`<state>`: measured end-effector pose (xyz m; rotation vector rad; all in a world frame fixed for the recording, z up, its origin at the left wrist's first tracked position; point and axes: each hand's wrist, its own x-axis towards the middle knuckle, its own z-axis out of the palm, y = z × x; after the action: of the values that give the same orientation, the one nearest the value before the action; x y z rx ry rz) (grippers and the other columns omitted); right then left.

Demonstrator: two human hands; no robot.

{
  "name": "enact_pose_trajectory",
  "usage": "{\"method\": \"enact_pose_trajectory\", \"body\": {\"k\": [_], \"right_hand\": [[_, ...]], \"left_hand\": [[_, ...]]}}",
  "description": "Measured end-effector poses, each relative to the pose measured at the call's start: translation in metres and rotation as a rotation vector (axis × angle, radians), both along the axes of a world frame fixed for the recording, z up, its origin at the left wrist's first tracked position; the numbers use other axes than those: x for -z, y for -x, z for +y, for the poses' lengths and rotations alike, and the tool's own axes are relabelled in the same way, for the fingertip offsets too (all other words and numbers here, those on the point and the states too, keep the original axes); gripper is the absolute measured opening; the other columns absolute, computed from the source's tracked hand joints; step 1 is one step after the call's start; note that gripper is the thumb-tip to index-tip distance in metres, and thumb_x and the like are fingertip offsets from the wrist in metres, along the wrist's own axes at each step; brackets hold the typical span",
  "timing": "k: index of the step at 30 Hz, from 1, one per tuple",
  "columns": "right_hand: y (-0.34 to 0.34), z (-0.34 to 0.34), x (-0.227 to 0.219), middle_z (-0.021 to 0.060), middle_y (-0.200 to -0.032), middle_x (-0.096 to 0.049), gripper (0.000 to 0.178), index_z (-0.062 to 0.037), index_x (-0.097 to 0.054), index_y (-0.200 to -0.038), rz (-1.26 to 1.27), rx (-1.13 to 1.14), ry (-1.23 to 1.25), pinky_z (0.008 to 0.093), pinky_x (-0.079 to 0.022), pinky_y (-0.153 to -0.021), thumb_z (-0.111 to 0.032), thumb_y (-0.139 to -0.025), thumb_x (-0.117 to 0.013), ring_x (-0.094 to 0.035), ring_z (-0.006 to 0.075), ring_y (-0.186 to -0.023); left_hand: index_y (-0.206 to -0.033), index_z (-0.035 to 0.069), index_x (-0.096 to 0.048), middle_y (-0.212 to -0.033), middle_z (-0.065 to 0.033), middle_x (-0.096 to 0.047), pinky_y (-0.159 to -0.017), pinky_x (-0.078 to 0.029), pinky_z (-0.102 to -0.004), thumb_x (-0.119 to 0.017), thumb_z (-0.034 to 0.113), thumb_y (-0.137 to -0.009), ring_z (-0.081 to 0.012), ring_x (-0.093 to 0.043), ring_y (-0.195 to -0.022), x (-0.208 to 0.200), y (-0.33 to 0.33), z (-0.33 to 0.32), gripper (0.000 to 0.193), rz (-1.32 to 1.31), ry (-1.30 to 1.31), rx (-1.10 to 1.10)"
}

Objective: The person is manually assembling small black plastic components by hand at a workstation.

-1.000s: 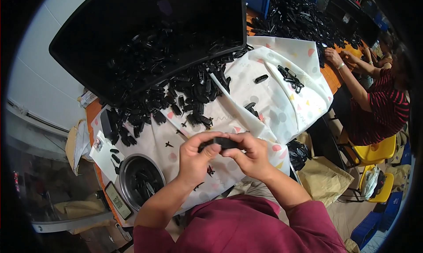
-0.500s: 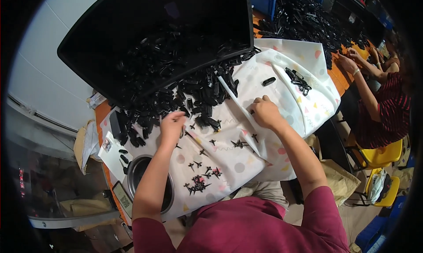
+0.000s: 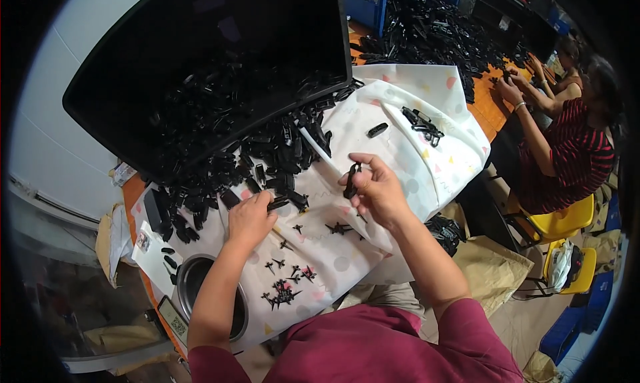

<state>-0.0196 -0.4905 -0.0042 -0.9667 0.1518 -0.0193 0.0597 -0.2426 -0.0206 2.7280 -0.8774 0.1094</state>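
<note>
My right hand is raised over the patterned cloth, pinching an oblong black plastic piece between thumb and fingers. To its left, my left hand is closed at the near edge of the pile of black plastic pieces, its fingertips on a small dark piece. Several small, spiky black parts lie in a cluster nearer to me, with a few more scattered beyond them. One oblong piece lies alone past my right hand, beside a small group of similar pieces.
A large black bin lies tipped toward me, pieces spilling from its mouth. Left of my forearm are a metal bowl and a phone. Right, a person in a striped top works beside another heap on an orange table.
My right hand has turned and lifted, with an oblong black piece now showing in its fingers. My left hand has closed on a piece at the pile's edge. The whole view has shifted somewhat.
</note>
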Motion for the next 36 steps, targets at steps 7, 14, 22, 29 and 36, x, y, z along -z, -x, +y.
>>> {"method": "enact_pose_trajectory", "body": {"k": [7, 14, 22, 29, 36], "right_hand": [[0.029, 0.048, -0.035, 0.0058, -0.086, -0.055, 0.035, -0.0046, -0.047, -0.12, -0.209, -0.101, 0.447, 0.0205, -0.047, -0.055, -0.004, -0.085, -0.05, -0.056, 0.01, -0.059], [0.044, 0.058, -0.047, 0.0071, -0.099, -0.054, 0.041, -0.0065, -0.052, -0.116, -0.529, 0.03, 0.805, 0.0224, -0.048, -0.059, 0.004, -0.077, -0.058, -0.054, 0.0105, -0.074], [0.046, 0.049, -0.048, 0.0076, -0.077, -0.056, 0.043, -0.0076, -0.058, -0.107, -0.802, 0.278, 1.394, 0.0275, -0.044, -0.049, -0.001, -0.064, -0.065, -0.055, 0.0198, -0.062], [0.058, 0.053, -0.034, 0.01, -0.076, -0.053, 0.048, -0.005, -0.056, -0.11, -0.762, 0.231, 1.448, 0.0271, -0.045, -0.048, 0.003, -0.063, -0.067, -0.054, 0.02, -0.06], [0.055, 0.061, -0.024, 0.01, -0.089, -0.053, 0.046, -0.0064, -0.055, -0.112, -0.782, 0.437, 1.429, 0.024, -0.045, -0.047, 0.0, -0.068, -0.068, -0.056, 0.0149, -0.064]], "left_hand": [[-0.095, 0.001, -0.059, -0.076, -0.0016, -0.055, -0.059, -0.042, -0.0197, -0.065, 0.002, -0.07, -0.0065, -0.05, -0.066, -0.063, 0.051, -0.023, 0.026, 0.629, 0.809, 0.051], [-0.096, 0.0, -0.06, -0.086, -0.0056, -0.056, -0.071, -0.044, -0.0226, -0.069, 0.0, -0.068, -0.0144, -0.054, -0.078, -0.067, 0.071, -0.012, 0.03, 0.279, 0.976, 0.237], [-0.093, 0.0, -0.06, -0.087, -0.0107, -0.06, -0.068, -0.047, -0.0262, -0.07, 0.003, -0.067, -0.0192, -0.058, -0.078, -0.082, 0.079, -0.017, 0.028, 0.235, 0.85, 0.196], [-0.097, 0.001, -0.06, -0.084, -0.0061, -0.061, -0.056, -0.046, -0.0258, -0.065, 0.007, -0.074, -0.0124, -0.055, -0.062, -0.073, 0.083, -0.021, 0.024, 0.322, 0.78, 0.174], [-0.112, -0.002, -0.052, -0.096, -0.0069, -0.059, -0.066, -0.045, -0.022, -0.059, 0.009, -0.082, -0.0088, -0.052, -0.068, -0.058, 0.1, -0.051, 0.033, 0.899, 1.457, -0.092]]}}
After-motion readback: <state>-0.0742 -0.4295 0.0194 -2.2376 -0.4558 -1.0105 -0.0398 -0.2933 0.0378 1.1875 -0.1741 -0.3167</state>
